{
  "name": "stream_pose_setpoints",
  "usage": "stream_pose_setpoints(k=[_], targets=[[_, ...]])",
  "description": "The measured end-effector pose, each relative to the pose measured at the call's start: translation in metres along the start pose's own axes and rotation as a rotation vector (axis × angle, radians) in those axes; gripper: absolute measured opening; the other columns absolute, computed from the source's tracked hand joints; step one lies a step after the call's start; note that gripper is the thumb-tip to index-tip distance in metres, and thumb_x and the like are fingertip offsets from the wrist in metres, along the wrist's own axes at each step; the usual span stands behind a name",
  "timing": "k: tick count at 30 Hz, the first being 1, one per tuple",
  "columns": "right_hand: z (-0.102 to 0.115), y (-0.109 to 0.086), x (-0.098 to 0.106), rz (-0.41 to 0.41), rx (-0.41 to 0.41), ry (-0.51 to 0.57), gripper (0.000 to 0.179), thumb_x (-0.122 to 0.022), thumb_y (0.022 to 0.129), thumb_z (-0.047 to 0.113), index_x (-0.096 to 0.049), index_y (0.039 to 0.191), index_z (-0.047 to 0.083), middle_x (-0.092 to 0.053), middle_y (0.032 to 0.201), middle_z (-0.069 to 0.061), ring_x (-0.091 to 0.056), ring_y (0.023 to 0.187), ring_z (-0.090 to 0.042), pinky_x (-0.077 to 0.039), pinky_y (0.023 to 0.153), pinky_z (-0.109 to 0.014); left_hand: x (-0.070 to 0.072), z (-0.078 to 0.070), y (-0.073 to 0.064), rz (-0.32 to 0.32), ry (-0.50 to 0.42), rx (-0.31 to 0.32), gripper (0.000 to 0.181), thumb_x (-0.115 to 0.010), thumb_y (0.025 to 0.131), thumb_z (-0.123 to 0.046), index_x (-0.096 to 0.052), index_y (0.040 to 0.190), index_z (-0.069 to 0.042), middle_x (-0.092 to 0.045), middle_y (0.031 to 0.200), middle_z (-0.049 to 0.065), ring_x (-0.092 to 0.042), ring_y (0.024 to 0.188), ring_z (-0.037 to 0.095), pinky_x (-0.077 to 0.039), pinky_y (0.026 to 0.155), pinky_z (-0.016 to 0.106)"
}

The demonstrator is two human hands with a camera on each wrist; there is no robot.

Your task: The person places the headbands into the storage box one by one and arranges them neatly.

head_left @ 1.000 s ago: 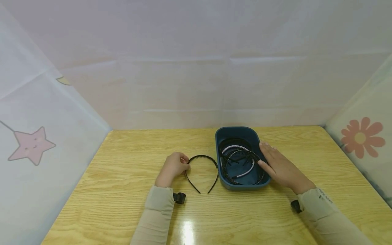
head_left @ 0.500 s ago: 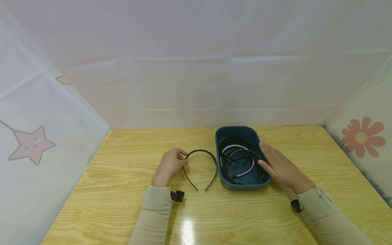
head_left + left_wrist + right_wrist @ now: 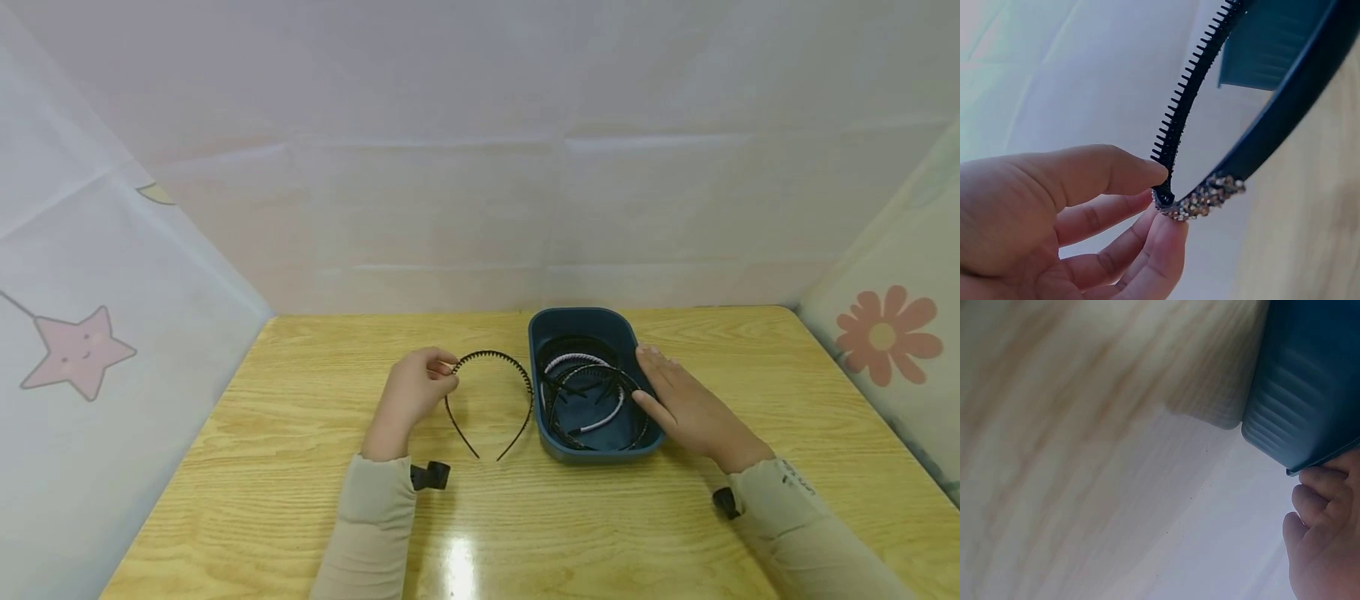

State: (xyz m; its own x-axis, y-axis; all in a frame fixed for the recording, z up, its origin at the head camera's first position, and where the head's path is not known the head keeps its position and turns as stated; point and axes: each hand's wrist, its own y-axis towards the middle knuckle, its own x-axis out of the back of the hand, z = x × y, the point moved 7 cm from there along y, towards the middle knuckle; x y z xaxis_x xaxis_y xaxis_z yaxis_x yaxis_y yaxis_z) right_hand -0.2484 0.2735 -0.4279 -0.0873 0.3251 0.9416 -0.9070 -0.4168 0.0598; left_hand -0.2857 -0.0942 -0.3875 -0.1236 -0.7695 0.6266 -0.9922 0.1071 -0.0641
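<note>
My left hand [image 3: 408, 396] pinches the left side of a black toothed headband [image 3: 489, 353] between thumb and fingers. The band's two ends point toward me. Close up in the left wrist view, the headband [image 3: 1200, 200] shows small teeth along its inside and a patch of glittery stones near the thumb. To its right stands a dark blue plastic bin [image 3: 600, 457]. My right hand [image 3: 693, 417] rests along the bin's right rim with its fingers straight; the right wrist view shows those fingers [image 3: 1310, 503] against the outer edge.
Inside the bin lie a pale lilac wrapped headband [image 3: 576, 357] and several black ones, overlapping. The wooden table [image 3: 285, 417] runs back to a white cloth backdrop [image 3: 450, 217]. Printed cloth closes off both sides.
My left hand has moved away from me and a little to the left, carrying the headband along. My right hand and the bin have stayed in place.
</note>
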Motion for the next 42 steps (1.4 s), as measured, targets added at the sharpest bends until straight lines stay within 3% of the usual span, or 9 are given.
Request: stream_pose_setpoints(k=[8, 14, 30, 42], targets=[[0.001, 0.0, 0.001, 0.006, -0.005, 0.0, 0.07, -0.04, 0.111, 0.039, -0.012, 0.161, 0.0, -0.014, 0.166, -0.025, -0.014, 0.152, -0.043, -0.013, 0.123, -0.055, 0.009, -0.017, -0.009, -0.035, -0.026, -0.043, 0.03, -0.07, 0.093, -0.012, -0.071, 0.123, -0.011, -0.068, 0.106, 0.006, -0.067, 0.098, 0.023, -0.056, 0.079, 0.04], [0.002, -0.001, 0.001, -0.017, 0.003, 0.0, 0.07, -0.042, 0.11, 0.039, -0.014, 0.161, -0.001, -0.017, 0.165, -0.025, -0.016, 0.152, -0.044, -0.014, 0.123, -0.055, 0.008, -0.03, -0.013, -0.035, -0.08, -0.1, 0.03, -0.07, 0.091, -0.01, -0.072, 0.121, -0.011, -0.068, 0.107, 0.006, -0.067, 0.099, 0.023, -0.057, 0.078, 0.039], [0.0, 0.0, 0.0, 0.009, -0.011, -0.008, 0.07, -0.041, 0.111, 0.039, -0.012, 0.161, 0.0, -0.014, 0.166, -0.024, -0.014, 0.152, -0.044, -0.014, 0.122, -0.057, -0.027, -0.048, -0.011, -0.03, -0.283, -0.196, 0.026, -0.076, 0.092, -0.013, -0.073, 0.119, -0.012, -0.068, 0.109, 0.004, -0.067, 0.1, 0.022, -0.059, 0.079, 0.04], [0.001, 0.0, 0.001, 0.0, -0.002, -0.01, 0.07, -0.042, 0.111, 0.038, -0.015, 0.161, -0.002, -0.016, 0.166, -0.025, -0.015, 0.152, -0.044, -0.015, 0.122, -0.057, -0.059, -0.056, -0.007, -0.044, -0.447, -0.216, 0.026, -0.077, 0.091, -0.01, -0.073, 0.116, -0.009, -0.07, 0.109, 0.006, -0.068, 0.101, 0.023, -0.059, 0.082, 0.035]])
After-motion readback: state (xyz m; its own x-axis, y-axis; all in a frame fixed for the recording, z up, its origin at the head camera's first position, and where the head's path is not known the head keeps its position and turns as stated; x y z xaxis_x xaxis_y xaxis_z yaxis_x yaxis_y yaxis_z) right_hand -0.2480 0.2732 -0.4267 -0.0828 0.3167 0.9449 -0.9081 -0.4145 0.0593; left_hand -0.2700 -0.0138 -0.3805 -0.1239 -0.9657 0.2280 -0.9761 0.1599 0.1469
